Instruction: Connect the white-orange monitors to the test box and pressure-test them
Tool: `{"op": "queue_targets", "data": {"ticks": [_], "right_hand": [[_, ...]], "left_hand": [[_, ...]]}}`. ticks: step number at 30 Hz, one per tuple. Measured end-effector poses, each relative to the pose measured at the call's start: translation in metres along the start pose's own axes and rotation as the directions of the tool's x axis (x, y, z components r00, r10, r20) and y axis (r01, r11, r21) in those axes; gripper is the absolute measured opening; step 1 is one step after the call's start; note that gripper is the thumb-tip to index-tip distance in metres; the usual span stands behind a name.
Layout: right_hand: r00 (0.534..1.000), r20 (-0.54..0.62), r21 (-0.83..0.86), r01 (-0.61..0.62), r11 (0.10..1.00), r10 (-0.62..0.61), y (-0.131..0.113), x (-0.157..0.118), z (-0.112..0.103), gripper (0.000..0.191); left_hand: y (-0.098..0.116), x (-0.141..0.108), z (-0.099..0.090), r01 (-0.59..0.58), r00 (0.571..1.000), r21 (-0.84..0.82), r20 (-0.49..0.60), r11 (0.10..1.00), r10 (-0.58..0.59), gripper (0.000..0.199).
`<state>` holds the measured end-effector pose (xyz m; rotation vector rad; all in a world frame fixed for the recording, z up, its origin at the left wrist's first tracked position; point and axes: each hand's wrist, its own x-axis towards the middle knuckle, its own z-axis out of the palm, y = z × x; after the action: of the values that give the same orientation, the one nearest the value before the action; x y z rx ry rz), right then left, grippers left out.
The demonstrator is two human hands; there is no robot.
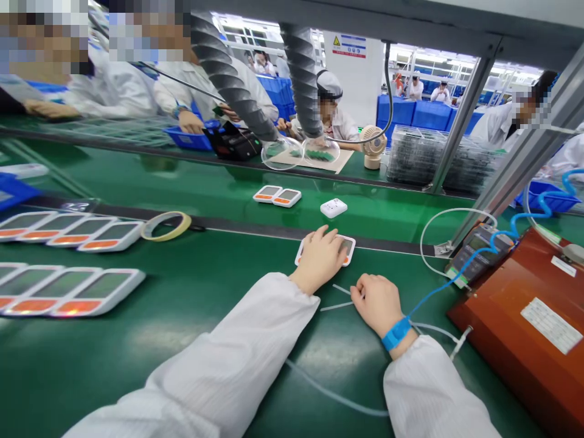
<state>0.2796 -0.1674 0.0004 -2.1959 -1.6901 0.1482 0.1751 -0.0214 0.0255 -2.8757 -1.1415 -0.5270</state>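
My left hand (pixel 318 258) reaches over a white handheld-size device with a grey screen and orange strip (pixel 349 248), fingers curled over its far edge and thumb on its face. The device lies across the dark edge strip of the bench. Close by on the right, my right hand (pixel 378 301) is closed. Two thin pale prongs of what look like tweezers (pixel 336 306) stick out leftward from its fingers, their tips apart. A blue wrist strap (pixel 396 333) with a coiled cord circles my right wrist.
Rows of similar devices (pixel 98 292) lie at left, beside a tape roll (pixel 166 225). Beyond the strip sit two more devices (pixel 286 198) and a white piece (pixel 333 208). An orange-brown box (pixel 524 316), a meter (pixel 479 252) and tubing stand right. Co-workers sit across.
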Motion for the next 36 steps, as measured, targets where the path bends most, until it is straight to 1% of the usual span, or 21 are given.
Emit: {"op": "queue_targets", "data": {"ticks": [2, 4, 6, 7, 8, 10, 11, 12, 14, 15, 16, 18, 21, 23, 25, 26, 28, 30, 31, 33, 36], "right_hand": [[1.0, 0.006, -0.003, -0.001, 1.0, 0.001, 0.0, 0.0, 0.0, 0.017], [1.0, 0.009, -0.007, -0.001, 1.0, 0.001, 0.0, 0.0, 0.0, 0.017], [1.0, 0.009, -0.011, -0.004, 1.0, 0.004, 0.0, 0.001, 0.0, 0.017], [1.0, 0.009, -0.012, -0.006, 1.0, 0.006, 0.0, 0.001, 0.0, 0.017], [1.0, 0.009, -0.013, -0.007, 1.0, 0.007, 0.0, 0.001, 0.0, 0.017], [1.0, 0.009, -0.012, -0.005, 1.0, 0.005, 0.0, 0.001, 0.0, 0.017], [1.0, 0.009, -0.011, -0.003, 1.0, 0.003, 0.0, 0.001, 0.0, 0.016], [1.0, 0.009, -0.011, -0.001, 1.0, 0.001, 0.0, 0.0, 0.0, 0.016], [1.0, 0.009, -0.012, 0.002, 1.0, -0.002, 0.0, 0.0, -0.001, 0.016], [1.0, 0.009, -0.014, 0.001, 1.0, -0.001, 0.0, 0.0, -0.001, 0.016], [1.0, 0.009, -0.016, 0.001, 1.0, -0.001, -0.001, 0.0, -0.001, 0.016], [1.0, 0.012, -0.016, -0.001, 1.0, 0.001, -0.001, 0.0, -0.002, 0.016], [1.0, 0.016, -0.006, 0.0, 1.0, 0.0, -0.002, 0.0, -0.002, 0.016], [1.0, 0.02, 0.005, -0.002, 1.0, 0.001, -0.003, 0.001, -0.002, 0.016], [1.0, 0.025, 0.015, -0.007, 1.0, 0.006, -0.003, 0.001, -0.001, 0.016], [1.0, 0.028, 0.017, -0.009, 1.0, 0.009, -0.003, 0.001, -0.001, 0.016], [0.999, 0.031, 0.018, -0.014, 1.0, 0.013, -0.003, 0.001, 0.0, 0.016], [0.999, 0.031, 0.014, -0.014, 1.0, 0.013, -0.003, 0.001, 0.0, 0.015], [0.999, 0.03, 0.011, -0.012, 1.0, 0.012, -0.003, 0.0, 0.0, 0.015], [1.0, 0.03, 0.008, -0.007, 1.0, 0.007, -0.004, 0.0, 0.0, 0.015], [0.999, 0.031, 0.005, -0.007, 1.0, 0.007, -0.004, 0.0, 0.0, 0.015]], "left_hand": [[0.002, -0.001, 0.001, 0.114, 0.993, 0.045, 0.007, 0.992, -0.114, 0.046], [0.005, 0.0, 0.003, 0.222, 0.971, 0.045, 0.078, 0.974, -0.225, 0.064], [0.008, 0.002, 0.006, 0.271, 0.947, 0.038, 0.17, 0.962, -0.273, 0.078], [0.009, 0.003, 0.007, 0.255, 0.945, 0.034, 0.202, 0.966, -0.257, 0.078], [0.009, 0.003, 0.008, 0.213, 0.952, 0.027, 0.219, 0.977, -0.214, 0.075], [0.008, 0.002, 0.009, 0.119, 0.968, 0.016, 0.219, 0.993, -0.12, 0.067], [0.006, 0.0, 0.008, 0.11, 0.969, 0.016, 0.219, 0.994, -0.111, 0.067], [0.004, -0.001, 0.007, 0.138, 0.964, 0.021, 0.225, 0.99, -0.139, 0.07], [0.0, -0.004, 0.003, 0.244, 0.938, 0.038, 0.245, 0.969, -0.246, 0.081], [-0.002, -0.005, 0.001, 0.275, 0.926, 0.039, 0.257, 0.961, -0.276, 0.082], [-0.004, -0.006, 0.0, 0.277, 0.923, 0.034, 0.27, 0.96, -0.275, 0.08], [-0.007, -0.007, -0.003, 0.218, 0.937, 0.012, 0.276, 0.976, -0.213, 0.07], [-0.009, 0.002, -0.001, 0.143, 0.965, -0.016, 0.225, 0.99, -0.136, 0.062], [-0.01, 0.02, 0.005, 0.126, 0.982, -0.036, 0.148, 0.991, -0.12, 0.064], [-0.011, 0.049, 0.014, 0.132, 0.988, -0.077, 0.088, 0.988, -0.125, 0.067], [-0.011, 0.067, 0.02, 0.146, 0.986, -0.109, 0.091, 0.983, -0.136, 0.068], [-0.012, 0.104, 0.032, 0.201, 0.973, -0.156, 0.143, 0.967, -0.179, 0.069], [-0.015, 0.137, 0.045, 0.248, 0.958, -0.149, 0.182, 0.957, -0.22, 0.072], [-0.016, 0.151, 0.051, 0.264, 0.955, -0.143, 0.179, 0.954, -0.238, 0.074], [-0.021, 0.171, 0.064, 0.29, 0.953, -0.134, 0.133, 0.947, -0.273, 0.077], [-0.025, 0.185, 0.081, 0.345, 0.937, -0.112, 0.088, 0.932, -0.337, 0.08]]}}
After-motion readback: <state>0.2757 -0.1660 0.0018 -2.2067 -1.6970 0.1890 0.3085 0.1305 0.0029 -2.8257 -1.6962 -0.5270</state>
